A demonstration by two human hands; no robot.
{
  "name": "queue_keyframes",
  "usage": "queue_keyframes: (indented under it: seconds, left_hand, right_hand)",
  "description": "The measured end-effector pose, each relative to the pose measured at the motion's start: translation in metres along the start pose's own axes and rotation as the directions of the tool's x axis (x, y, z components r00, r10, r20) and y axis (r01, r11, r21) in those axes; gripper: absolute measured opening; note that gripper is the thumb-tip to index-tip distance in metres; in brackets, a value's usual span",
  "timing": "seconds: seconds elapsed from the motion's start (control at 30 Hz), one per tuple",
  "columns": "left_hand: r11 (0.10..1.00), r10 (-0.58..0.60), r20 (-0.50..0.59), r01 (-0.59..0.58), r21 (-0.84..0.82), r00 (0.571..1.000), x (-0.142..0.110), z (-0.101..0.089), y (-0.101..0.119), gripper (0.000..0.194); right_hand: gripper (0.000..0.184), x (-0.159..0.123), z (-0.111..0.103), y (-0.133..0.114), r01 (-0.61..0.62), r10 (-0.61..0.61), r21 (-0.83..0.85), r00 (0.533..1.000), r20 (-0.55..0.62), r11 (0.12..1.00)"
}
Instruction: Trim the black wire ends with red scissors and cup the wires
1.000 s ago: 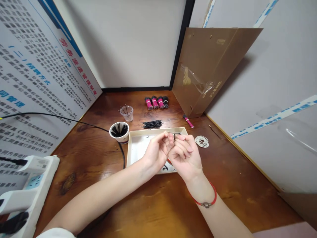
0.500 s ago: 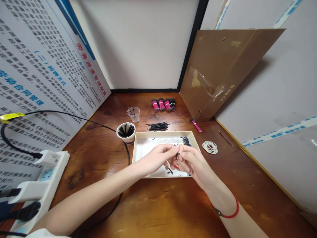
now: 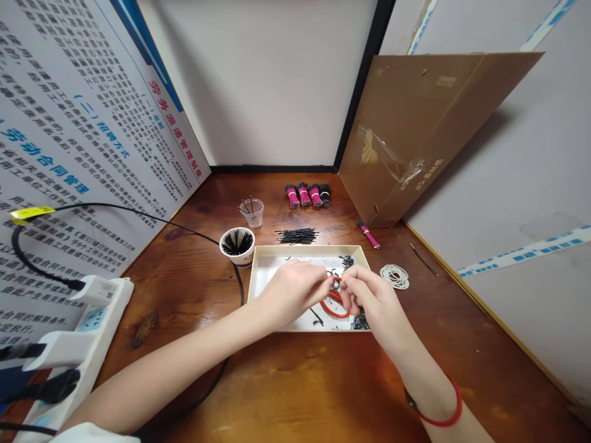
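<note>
Both hands are over a shallow cream tray (image 3: pixel 270 271). My left hand (image 3: pixel 295 292) has thumb and fingertips pinched together; anything between them is too small to make out. Facing it, my right hand (image 3: pixel 373 301) is also closed in a pinch, with its contents hidden. Between and below the fingertips shows a red looped tool handle (image 3: pixel 339 314) with a bit of metal near it, perhaps scissors; whether a finger touches it I cannot tell. Dark scraps (image 3: pixel 316 317) and a heap of short black pieces (image 3: pixel 360 321) lie in the tray.
Behind the tray lie loose black wires (image 3: pixel 298 236) and several tied pink-and-black bundles (image 3: pixel 303 195). At left stand a paper cup (image 3: pixel 237 258) of black wires and a clear cup (image 3: pixel 252 215). White rubber bands (image 3: pixel 394 277) lie right; a power strip (image 3: pixel 104 332) is far left.
My hands were together at the fingertips and have moved slightly apart. More of the red handle shows between them. The whole view has shifted a little.
</note>
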State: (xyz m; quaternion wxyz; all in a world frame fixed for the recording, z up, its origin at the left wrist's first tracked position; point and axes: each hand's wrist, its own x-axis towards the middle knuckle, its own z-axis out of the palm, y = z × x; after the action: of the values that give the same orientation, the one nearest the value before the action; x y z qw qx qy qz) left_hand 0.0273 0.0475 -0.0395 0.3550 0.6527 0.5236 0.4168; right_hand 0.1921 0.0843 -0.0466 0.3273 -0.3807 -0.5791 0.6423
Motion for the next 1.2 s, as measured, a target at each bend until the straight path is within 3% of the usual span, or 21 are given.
queue_keyframes:
  seconds: [0.07, 0.23, 0.37, 0.53, 0.63, 0.7, 0.83, 0.93, 1.0, 1.03, 1.1, 1.2]
  left_hand:
    - [0.996, 0.04, -0.063, -0.035, 0.077, 0.997, 0.0, 0.0, -0.002, 0.032]
    - [0.979, 0.123, -0.115, -0.102, 0.175, 0.986, -0.001, 0.005, -0.004, 0.029]
    - [0.972, 0.15, -0.137, -0.12, 0.204, 0.979, -0.002, 0.004, -0.002, 0.025]
    - [0.972, 0.127, -0.139, -0.096, 0.215, 0.982, -0.002, 0.002, 0.0, 0.026]
    - [0.966, 0.118, -0.156, -0.077, 0.247, 0.981, -0.001, 0.004, 0.002, 0.028]
    - [0.962, 0.111, -0.166, -0.065, 0.264, 0.98, 0.0, 0.007, 0.004, 0.029]
    - [0.957, 0.078, -0.193, -0.02, 0.288, 0.978, 0.003, 0.008, 0.006, 0.03]
    - [0.951, 0.011, -0.206, 0.053, 0.305, 0.978, 0.005, 0.001, -0.001, 0.031]
    - [0.944, -0.039, -0.185, 0.097, 0.316, 0.982, 0.006, -0.005, -0.009, 0.033]
    - [0.941, -0.061, -0.166, 0.112, 0.319, 0.984, 0.007, -0.007, -0.012, 0.033]
    - [0.939, -0.101, -0.114, 0.133, 0.318, 0.988, 0.008, -0.01, -0.016, 0.033]
    - [0.947, -0.153, -0.024, 0.154, 0.284, 0.988, 0.014, -0.005, -0.015, 0.022]
  right_hand:
    - [0.027, 0.0, 0.003, 0.003, -0.011, 0.01, -0.034, 1.0, -0.018, 0.999]
    - [0.039, 0.003, 0.012, 0.006, -0.065, 0.064, 0.008, 0.988, 0.142, 0.998]
    - [0.028, 0.003, 0.01, 0.004, -0.026, 0.026, -0.005, 0.998, 0.065, 1.0]
    - [0.014, -0.003, 0.009, 0.001, 0.125, -0.145, -0.198, 0.986, -0.087, 0.972]
    - [0.01, -0.005, 0.014, 0.004, 0.284, -0.365, -0.314, 0.9, -0.238, 0.906]
    - [0.008, -0.005, 0.018, 0.007, 0.345, -0.44, -0.324, 0.849, -0.292, 0.881]
    - [0.007, -0.006, 0.017, 0.008, 0.373, -0.44, -0.233, 0.788, -0.431, 0.898]
    - [0.009, -0.006, 0.004, -0.005, 0.421, -0.416, -0.154, 0.652, -0.634, 0.894]
    - [0.009, -0.005, -0.007, -0.017, 0.52, -0.391, -0.049, 0.574, -0.719, 0.853]
    - [0.008, -0.005, -0.012, -0.022, 0.55, -0.381, -0.008, 0.568, -0.73, 0.835]
    - [0.014, -0.002, -0.018, -0.028, 0.525, -0.353, 0.041, 0.626, -0.696, 0.85]
    - [0.028, 0.002, -0.019, -0.025, 0.397, -0.269, 0.102, 0.767, -0.583, 0.912]
